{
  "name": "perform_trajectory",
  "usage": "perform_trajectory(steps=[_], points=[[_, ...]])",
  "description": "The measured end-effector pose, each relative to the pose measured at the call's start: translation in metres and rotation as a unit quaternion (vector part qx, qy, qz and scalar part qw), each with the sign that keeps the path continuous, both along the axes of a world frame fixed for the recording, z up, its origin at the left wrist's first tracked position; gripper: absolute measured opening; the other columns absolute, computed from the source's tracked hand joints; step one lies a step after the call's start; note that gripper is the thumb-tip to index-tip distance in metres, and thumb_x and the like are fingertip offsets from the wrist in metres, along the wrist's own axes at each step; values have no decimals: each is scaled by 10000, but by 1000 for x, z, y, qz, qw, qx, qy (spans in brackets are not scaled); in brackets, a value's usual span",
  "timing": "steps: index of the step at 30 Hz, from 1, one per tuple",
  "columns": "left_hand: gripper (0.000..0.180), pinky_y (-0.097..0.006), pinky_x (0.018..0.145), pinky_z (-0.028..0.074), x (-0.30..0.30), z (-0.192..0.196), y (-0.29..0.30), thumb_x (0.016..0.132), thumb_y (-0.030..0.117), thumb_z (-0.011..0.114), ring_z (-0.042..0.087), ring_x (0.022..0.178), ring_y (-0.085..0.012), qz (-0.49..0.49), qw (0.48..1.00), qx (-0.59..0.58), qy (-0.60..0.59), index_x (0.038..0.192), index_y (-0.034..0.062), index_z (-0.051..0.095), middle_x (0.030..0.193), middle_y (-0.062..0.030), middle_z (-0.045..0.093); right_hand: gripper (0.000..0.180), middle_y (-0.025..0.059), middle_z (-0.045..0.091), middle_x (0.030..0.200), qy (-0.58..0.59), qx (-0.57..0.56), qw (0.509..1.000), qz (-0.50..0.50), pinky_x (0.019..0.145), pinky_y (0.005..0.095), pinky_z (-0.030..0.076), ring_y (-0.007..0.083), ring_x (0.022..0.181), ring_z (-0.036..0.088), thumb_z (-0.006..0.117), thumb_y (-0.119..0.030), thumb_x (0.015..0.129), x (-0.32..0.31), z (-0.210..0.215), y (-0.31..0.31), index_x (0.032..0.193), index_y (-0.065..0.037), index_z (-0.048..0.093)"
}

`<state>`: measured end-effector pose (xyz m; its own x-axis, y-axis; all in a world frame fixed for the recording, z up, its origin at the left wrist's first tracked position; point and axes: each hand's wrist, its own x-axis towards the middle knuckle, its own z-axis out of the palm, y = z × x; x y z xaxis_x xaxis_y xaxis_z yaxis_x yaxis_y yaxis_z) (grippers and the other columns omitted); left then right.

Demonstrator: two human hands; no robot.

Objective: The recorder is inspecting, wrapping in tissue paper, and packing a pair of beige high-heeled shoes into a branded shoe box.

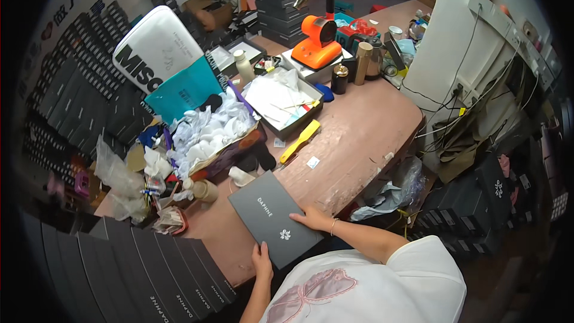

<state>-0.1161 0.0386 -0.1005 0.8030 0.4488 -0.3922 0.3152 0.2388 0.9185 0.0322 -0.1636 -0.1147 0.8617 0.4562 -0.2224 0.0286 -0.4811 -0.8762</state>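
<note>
Box (275, 219) sits between left hand (262, 261), clasping its left edge, and right hand (313, 218), gripping its right. Looks shut, so closing seems done; contents hidden, what remains unclear. Similar boxes (143, 260) left of left hand.

The left fingers (263, 252) and right fingers (302, 218) hold a grey box (272, 212) at the pinkish table (365, 122).

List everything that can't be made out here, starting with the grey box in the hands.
All in the head view:
- Inside of the grey box: hidden by its lid.
- Underside of the grey box: turned away from the camera.
- Full extent of the stacked boxes: cut off by the lower edge.
- Bottom of the patterned container: covered by crumpled white paper.
</note>
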Motion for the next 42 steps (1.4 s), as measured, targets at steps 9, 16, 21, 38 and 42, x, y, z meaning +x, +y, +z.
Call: perform_trajectory(steps=[9,16,21,38,42], points=[[317,-234,604,435,54,32,-46,859,128,680,504,639,-52,-113,977,-134,119,1149,53,574,949,7,611,816,212,304,1481,161,226,961,-16,1127,360,205,304,1378,274,659,-422,845,29,15,-91,1467,-56,279],[614,-325,1048,373,162,90,-244,927,123,594,420,1297,-203,-396,905,-145,-55,1453,35,288,1415,-134,406,531,79,622,1129,285,232,917,-155,840,315,500,180,986,602,641,-266,854,214,93,-391,1314,-41,500],[545,-315,990,422,113,35,-224,926,245,606,536,1168,-215,-401,916,-32,-8,1374,0,417,1305,-172,528,697,166,552,1248,-104,-355,928,-48,916,352,469,244,1101,544,758,-133,740,300,-3,-539,1338,17,433],[535,-351,852,508,-141,72,-148,885,312,645,648,1009,-268,75,971,223,-35,1304,15,495,1194,-224,600,617,151,395,1383,-872,320,276,248,985,437,415,307,1258,430,798,-145,665,-194,649,190,1208,-81,512],[538,-335,809,514,-182,53,-142,869,336,663,657,917,-231,66,969,239,-8,1267,0,526,1108,-185,645,532,93,450,1370,-899,84,357,241,1041,634,276,338,1322,357,778,-399,675,-240,678,288,1134,-167,641]])
